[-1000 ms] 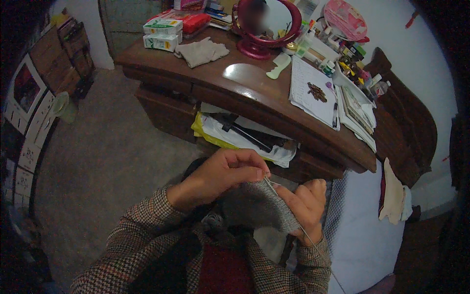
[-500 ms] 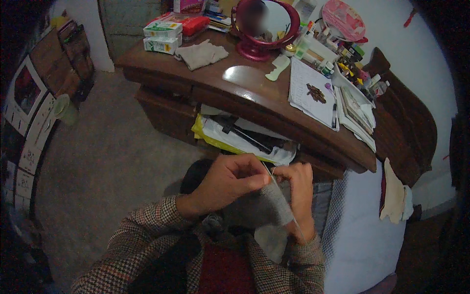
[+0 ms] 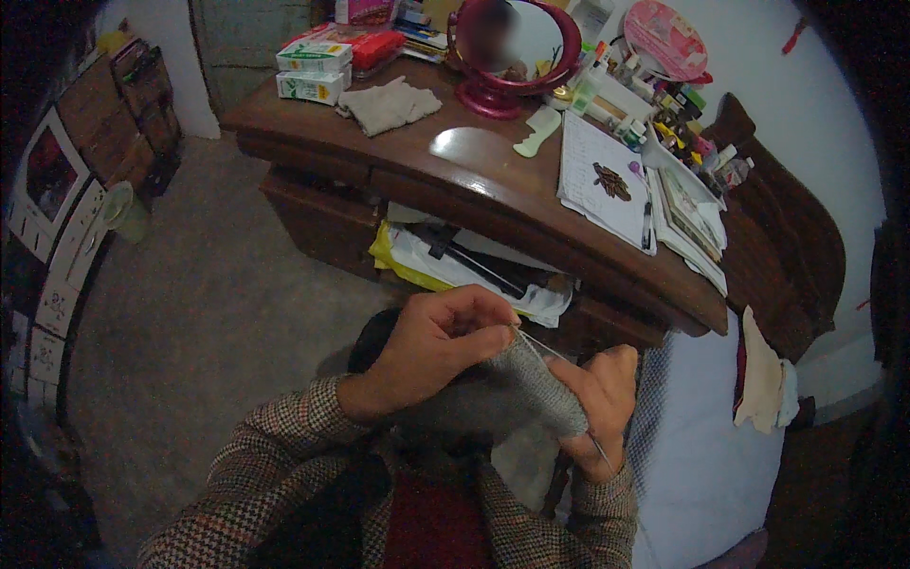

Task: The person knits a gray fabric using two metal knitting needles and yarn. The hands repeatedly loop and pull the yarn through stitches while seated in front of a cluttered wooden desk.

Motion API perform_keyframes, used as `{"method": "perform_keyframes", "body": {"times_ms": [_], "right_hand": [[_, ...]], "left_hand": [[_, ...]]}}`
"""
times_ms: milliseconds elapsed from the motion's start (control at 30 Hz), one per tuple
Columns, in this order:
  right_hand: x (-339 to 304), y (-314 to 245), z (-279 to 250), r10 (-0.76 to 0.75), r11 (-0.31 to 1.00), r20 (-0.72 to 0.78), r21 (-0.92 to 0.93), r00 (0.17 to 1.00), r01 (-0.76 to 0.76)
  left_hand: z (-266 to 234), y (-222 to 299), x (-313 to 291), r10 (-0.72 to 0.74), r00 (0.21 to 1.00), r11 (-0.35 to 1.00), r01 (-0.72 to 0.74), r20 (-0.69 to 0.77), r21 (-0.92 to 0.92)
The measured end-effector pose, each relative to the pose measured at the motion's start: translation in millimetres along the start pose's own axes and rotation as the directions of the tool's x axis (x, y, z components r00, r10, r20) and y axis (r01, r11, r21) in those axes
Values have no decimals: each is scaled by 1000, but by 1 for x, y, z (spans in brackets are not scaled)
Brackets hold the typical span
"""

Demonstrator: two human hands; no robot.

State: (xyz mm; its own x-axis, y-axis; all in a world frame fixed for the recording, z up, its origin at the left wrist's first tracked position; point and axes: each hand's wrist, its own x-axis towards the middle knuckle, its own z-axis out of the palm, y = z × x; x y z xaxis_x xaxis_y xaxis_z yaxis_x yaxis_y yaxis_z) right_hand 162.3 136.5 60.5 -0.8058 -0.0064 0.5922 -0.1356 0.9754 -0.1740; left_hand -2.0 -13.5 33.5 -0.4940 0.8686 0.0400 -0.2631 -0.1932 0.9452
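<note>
A piece of grey knitting [image 3: 536, 384] stretches between my two hands above my lap. My left hand [image 3: 431, 346] pinches its upper corner between thumb and fingers. On the other side, my right hand [image 3: 602, 394] is closed on the knitting's right edge, its fingers wrapped. A thin knitting needle [image 3: 599, 450] shows below the right hand, past the wrist. Another thin pale line, needle or yarn, runs from the left fingertips to the right hand; which one I cannot tell.
Ahead stands a brown wooden desk [image 3: 398, 156] with a red-framed mirror [image 3: 493, 100], a grey cloth [image 3: 391, 104], a pale green comb [image 3: 538, 133] and paper [image 3: 588, 194]. Below, an open drawer holds a white and yellow bag [image 3: 417, 266]. Pale bedding [image 3: 706, 427] lies to the right.
My right hand has moved right and slightly down, away from the left fingertips. More of the knitting is spread between the hands. The left hand has shifted slightly left.
</note>
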Motion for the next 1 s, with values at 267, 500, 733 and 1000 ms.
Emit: {"method": "perform_keyframes", "body": {"times_ms": [267, 500, 733, 1000], "right_hand": [[-6, 12, 19, 3, 985, 11, 172, 1000, -5], [28, -8, 8, 156, 987, 92, 26, 984, -159], [16, -1, 21, 20, 992, -102, -122, 995, -33], [2, 1, 8, -30, 998, -97, -55, 995, 25]], "left_hand": [[-6, -2, 1, -171, 962, 971, 202, 214, -128], [3, 2, 2, -164, 982, 986, 159, 97, 54], [2, -1, 3, -155, 985, 980, 144, 75, 134], [-8, -7, 2, -101, 983, 983, 123, 156, -137]]}}
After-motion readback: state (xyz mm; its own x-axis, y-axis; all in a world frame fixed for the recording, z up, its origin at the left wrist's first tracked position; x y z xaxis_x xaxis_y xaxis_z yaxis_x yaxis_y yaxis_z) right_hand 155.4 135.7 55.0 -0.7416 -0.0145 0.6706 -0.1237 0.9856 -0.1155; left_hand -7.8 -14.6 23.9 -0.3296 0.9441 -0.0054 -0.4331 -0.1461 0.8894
